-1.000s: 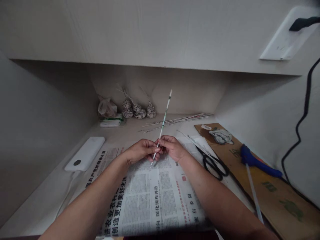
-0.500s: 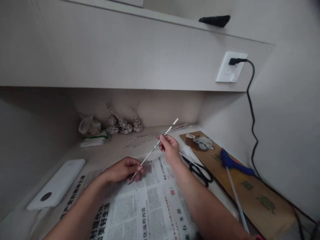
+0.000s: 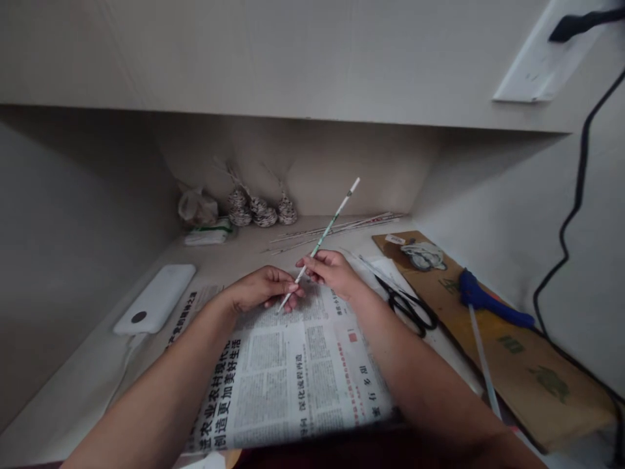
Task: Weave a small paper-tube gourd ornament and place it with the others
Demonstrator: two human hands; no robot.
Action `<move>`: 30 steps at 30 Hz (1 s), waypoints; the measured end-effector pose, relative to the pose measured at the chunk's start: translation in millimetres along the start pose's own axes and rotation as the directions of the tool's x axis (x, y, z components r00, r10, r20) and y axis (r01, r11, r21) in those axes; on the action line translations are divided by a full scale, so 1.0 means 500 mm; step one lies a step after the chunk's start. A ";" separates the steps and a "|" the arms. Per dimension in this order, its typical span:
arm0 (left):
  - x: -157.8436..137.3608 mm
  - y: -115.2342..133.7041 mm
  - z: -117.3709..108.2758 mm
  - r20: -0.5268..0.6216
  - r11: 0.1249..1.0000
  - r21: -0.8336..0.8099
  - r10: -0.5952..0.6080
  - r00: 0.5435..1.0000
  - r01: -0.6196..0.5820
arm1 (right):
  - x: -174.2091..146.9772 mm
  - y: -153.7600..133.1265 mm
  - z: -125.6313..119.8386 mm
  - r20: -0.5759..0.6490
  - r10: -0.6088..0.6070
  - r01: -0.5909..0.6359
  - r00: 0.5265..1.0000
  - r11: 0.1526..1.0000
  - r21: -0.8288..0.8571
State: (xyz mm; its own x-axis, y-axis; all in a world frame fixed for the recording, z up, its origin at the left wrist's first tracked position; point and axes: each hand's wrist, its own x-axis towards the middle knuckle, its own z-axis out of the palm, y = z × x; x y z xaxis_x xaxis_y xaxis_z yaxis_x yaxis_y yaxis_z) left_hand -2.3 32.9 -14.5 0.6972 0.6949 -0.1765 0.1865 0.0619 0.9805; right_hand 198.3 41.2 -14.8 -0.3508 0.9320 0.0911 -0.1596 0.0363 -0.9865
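Observation:
A thin rolled paper stick (image 3: 327,230), white with green markings, slants up and to the right between my hands. My left hand (image 3: 266,288) pinches it near its lower end, thumb on top. Higher up, close beside the left, my right hand (image 3: 332,270) has its fingers closed round the stick. Both hands are above a sheet of newspaper (image 3: 273,371) spread on the desk. Black-handled scissors (image 3: 407,306) lie to the right of my right hand, partly over white paper.
Several more thin paper sticks (image 3: 342,227) lie at the back, near woven gourd shapes (image 3: 263,213) and a plastic bag (image 3: 198,207). A white power bank (image 3: 156,299) is at left. On the right, cardboard (image 3: 517,365) carries a blue glue gun (image 3: 493,303). A shelf front (image 3: 293,58) overhangs.
My hands have come closer together on the stick, the right sliding down toward the left. The stick now stands steeper. My view has tilted down and moved nearer.

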 end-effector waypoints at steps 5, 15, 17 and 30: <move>0.001 -0.006 -0.004 0.001 1.000 0.000 -0.005 1.000 0.005 | 0.009 0.012 0.003 -0.206 -0.020 0.027 0.978 0.999 0.031; 0.007 -0.011 -0.004 -0.038 1.000 -0.021 -0.018 0.999 0.017 | 0.008 0.033 0.021 -0.134 0.023 -0.027 0.991 0.999 -0.033; 0.007 -0.012 -0.003 -0.028 0.999 -0.009 -0.033 0.999 0.033 | 0.010 0.037 0.020 -0.165 -0.001 -0.004 0.986 1.000 -0.030; 0.012 0.010 0.022 -0.324 0.968 0.230 0.173 0.930 -0.100 | 0.004 0.036 0.016 0.030 0.103 -0.106 0.994 0.983 0.149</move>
State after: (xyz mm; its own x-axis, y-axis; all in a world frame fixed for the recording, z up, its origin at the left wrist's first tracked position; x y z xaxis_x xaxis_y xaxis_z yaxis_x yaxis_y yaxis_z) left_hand 10.5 29.6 -11.8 0.4565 0.8891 0.0334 0.2699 -0.1742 0.9470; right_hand 187.2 41.0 -31.3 -0.3930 0.9195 -0.0065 -0.2571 -0.1167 -0.9593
